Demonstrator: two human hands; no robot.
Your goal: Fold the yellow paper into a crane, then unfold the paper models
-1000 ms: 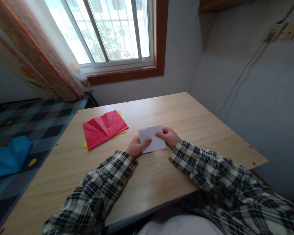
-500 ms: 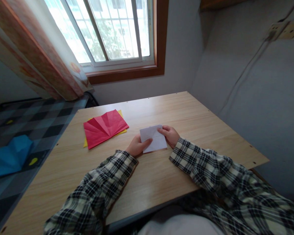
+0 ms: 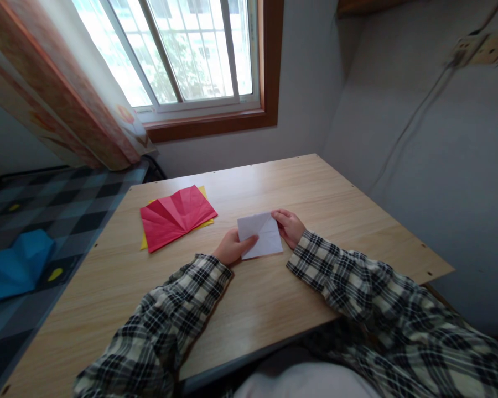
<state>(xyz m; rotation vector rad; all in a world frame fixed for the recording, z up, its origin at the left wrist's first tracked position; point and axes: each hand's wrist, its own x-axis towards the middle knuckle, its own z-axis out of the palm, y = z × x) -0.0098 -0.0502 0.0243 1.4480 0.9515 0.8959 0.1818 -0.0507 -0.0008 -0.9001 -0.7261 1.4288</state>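
Observation:
A small, roughly square piece of folded white paper [image 3: 260, 240] is held between both hands above the wooden table [image 3: 315, 309], with crease lines on its face. My left hand [image 3: 231, 246] grips its left side, thumb flat across the front and the other fingers hidden behind. At the upper right corner, my right hand [image 3: 289, 225] pinches the paper between thumb and fingertips. Left of the hands, a creased red sheet of paper [image 3: 176, 218] lies on the table, with a yellow sheet [image 3: 143, 241] showing underneath.
On a checked cloth [image 3: 8, 337] to the left lies a folded blue paper [image 3: 19, 265]. A window [image 3: 191, 55] and an orange patterned curtain [image 3: 62, 83] are behind the table. A cable [image 3: 415, 116] hangs from a wall socket [image 3: 477, 51] at right.
My right thumb has slid up from the paper's face to its upper right corner. A diagonal crease now shows there. My left hand keeps its grip.

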